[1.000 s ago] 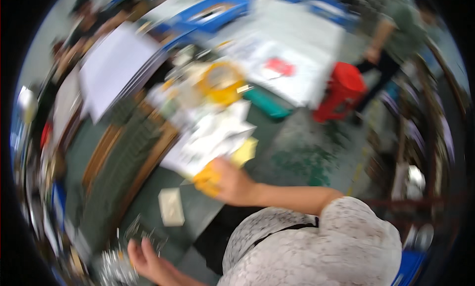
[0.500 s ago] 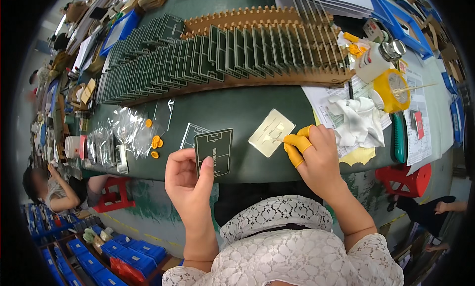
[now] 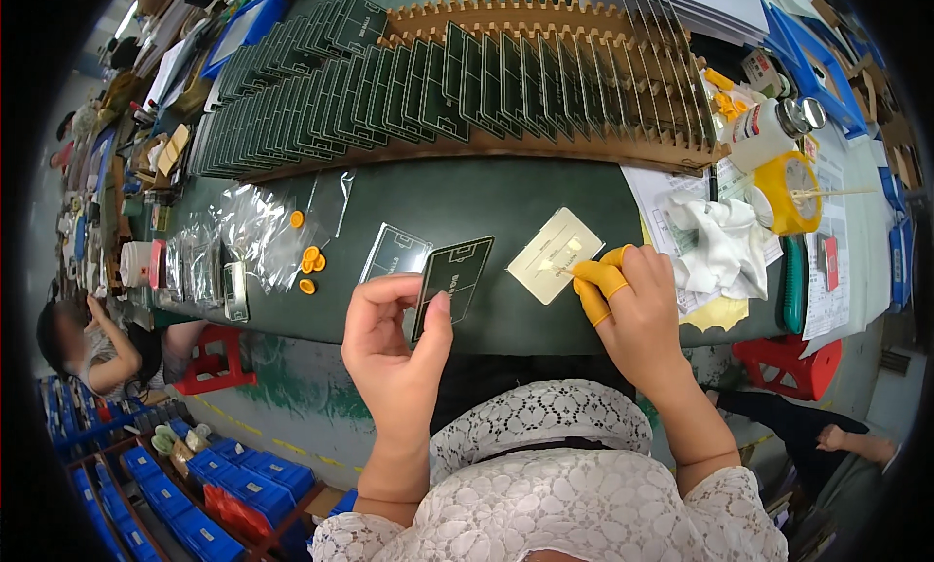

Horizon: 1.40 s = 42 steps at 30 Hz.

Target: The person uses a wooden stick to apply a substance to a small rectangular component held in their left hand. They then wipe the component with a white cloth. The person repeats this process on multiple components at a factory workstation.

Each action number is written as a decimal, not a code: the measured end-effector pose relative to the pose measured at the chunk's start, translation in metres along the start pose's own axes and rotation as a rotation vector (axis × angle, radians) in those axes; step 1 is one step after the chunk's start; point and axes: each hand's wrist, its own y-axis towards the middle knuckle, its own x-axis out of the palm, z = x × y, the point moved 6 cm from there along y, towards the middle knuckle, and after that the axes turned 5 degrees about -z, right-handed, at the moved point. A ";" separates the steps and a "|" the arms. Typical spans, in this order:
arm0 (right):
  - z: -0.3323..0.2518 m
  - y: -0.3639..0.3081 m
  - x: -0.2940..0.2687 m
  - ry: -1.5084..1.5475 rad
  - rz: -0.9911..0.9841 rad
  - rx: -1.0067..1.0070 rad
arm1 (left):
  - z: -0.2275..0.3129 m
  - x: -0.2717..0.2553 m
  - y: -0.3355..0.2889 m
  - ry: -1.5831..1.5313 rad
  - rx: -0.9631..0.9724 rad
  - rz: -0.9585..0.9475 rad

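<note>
My left hand (image 3: 397, 353) pinches a thin dark green plate (image 3: 455, 282) by its lower left corner, thumb in front, and holds it tilted above the table. White lines like a sports pitch cover the plate. Just behind it lies a second lined plate (image 3: 394, 251), pale with glare and partly covered. My right hand (image 3: 628, 309) wears yellow finger cots (image 3: 601, 285). Its fingertips are pinched together at the right edge of a cream rectangular card (image 3: 553, 253) with printing on it. A thin pale tip seems to show at those fingertips, too small to name.
Long brown slotted racks (image 3: 545, 155) hold several dark green plates upright. At left lie clear plastic bags (image 3: 261, 233) and orange finger cots (image 3: 311, 260). At right are a crumpled white cloth (image 3: 725, 251), yellow tape (image 3: 786, 197), a white bottle (image 3: 764, 139) and a green-handled tool (image 3: 795, 285). Another person (image 3: 102, 348) sits at left.
The plate in my left hand has turned and tilted, so its face appears narrower. My right hand stays pinched by the cream card. The whole view has shifted a little.
</note>
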 end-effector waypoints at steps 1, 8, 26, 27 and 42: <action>0.000 0.000 0.001 -0.003 -0.006 0.000 | -0.001 0.000 0.000 0.013 0.015 -0.001; 0.001 0.001 -0.017 0.199 0.119 0.062 | 0.011 0.011 -0.005 0.133 0.193 -0.041; -0.039 0.005 -0.051 0.287 0.280 -0.056 | 0.047 0.031 -0.021 0.598 0.620 -0.062; -0.039 0.005 -0.051 0.276 0.283 -0.060 | 0.047 0.031 -0.021 0.599 0.622 -0.060; -0.040 0.012 -0.049 0.259 0.301 -0.082 | 0.046 0.029 -0.020 0.599 0.621 -0.061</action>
